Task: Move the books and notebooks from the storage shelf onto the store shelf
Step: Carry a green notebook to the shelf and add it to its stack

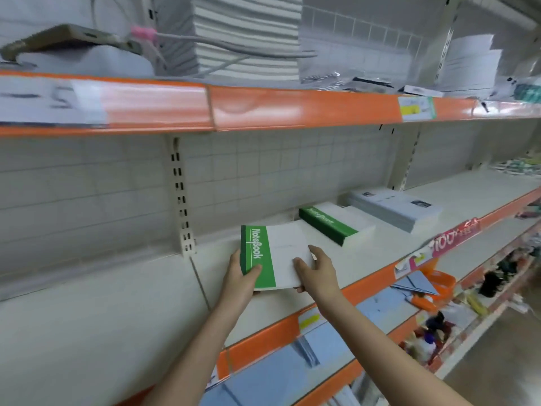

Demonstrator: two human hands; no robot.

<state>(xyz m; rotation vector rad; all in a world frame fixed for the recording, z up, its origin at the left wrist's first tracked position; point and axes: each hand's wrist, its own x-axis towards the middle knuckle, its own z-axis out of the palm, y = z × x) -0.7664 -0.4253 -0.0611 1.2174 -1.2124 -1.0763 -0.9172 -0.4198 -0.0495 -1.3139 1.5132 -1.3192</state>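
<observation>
A stack of green-and-white notebooks (275,253) marked "NoteBook" is held just over the white store shelf (117,312). My left hand (241,278) grips its green spine side, thumb on top. My right hand (317,269) grips its near right corner, thumb on the white cover. A second green-and-white notebook stack (336,222) lies on the shelf behind and to the right. Further right lies a stack of pale grey books (395,209).
The shelf above, with an orange price rail (292,108), carries a tall white paper stack (246,36), cables and packets. Lower shelves at the right hold blue envelopes (421,284), an orange tray (442,281) and small goods. A slotted upright (181,197) stands left of the notebooks.
</observation>
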